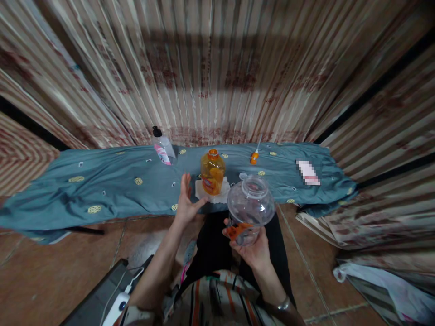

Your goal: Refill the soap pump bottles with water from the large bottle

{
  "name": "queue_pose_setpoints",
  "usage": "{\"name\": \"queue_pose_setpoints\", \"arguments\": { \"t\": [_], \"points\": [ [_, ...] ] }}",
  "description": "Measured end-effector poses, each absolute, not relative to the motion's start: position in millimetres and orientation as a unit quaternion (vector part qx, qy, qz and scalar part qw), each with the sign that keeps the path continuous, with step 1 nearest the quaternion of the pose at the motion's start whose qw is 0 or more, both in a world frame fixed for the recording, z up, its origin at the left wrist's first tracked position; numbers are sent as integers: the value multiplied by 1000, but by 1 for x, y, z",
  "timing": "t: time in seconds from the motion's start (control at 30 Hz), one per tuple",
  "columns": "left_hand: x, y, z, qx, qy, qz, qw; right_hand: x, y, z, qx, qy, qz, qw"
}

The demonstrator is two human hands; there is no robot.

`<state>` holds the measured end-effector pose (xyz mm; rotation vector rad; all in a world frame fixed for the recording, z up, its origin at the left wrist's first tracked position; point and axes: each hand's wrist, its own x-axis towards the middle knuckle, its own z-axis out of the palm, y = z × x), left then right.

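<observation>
My left hand (189, 203) is open, thumb and fingers apart, just left of an amber bottle (212, 174) with no cap on its neck. That bottle stands upright on a white tissue (222, 194) on the cloth-covered bench. In my right hand (253, 249) is a large clear plastic jar (251, 199) with an orange label, gripped around its lower part above my lap. An orange pump top (254, 157) with a thin tube lies behind the jar. Farther left stands a clear pump bottle (163, 147) with a black top and pink label.
A teal cloth (112, 181) with yellow motifs covers the narrow bench. A blurred white and pink item (308, 172) lies at its right. Striped curtains (210, 68) hang behind. A white power strip (117, 309) is at lower left, a plastic bag (384, 280) at lower right.
</observation>
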<state>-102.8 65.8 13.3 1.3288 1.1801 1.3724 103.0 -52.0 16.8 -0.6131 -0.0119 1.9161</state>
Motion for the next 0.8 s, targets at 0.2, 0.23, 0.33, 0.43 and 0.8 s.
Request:
{"name": "queue_pose_setpoints", "arguments": {
  "t": [0.2, 0.23, 0.33, 0.43, 0.8],
  "points": [
    [-94, 135, 12, 569, 448, 522, 451, 115, -57, 32, -279, 3, 773, 570],
    [-91, 140, 11, 569, 442, 517, 463, 117, -58, 34, -285, 1, 763, 580],
    [-84, 149, 8, 571, 425, 505, 489, 126, -60, 39, -305, -8, 735, 606],
    [-81, 153, 2, 583, 442, 502, 461, 135, -62, 43, -324, -16, 711, 624],
    [-72, 127, 2, 626, 470, 502, 367, 137, -57, 41, -351, -24, 687, 636]
  ]
}}
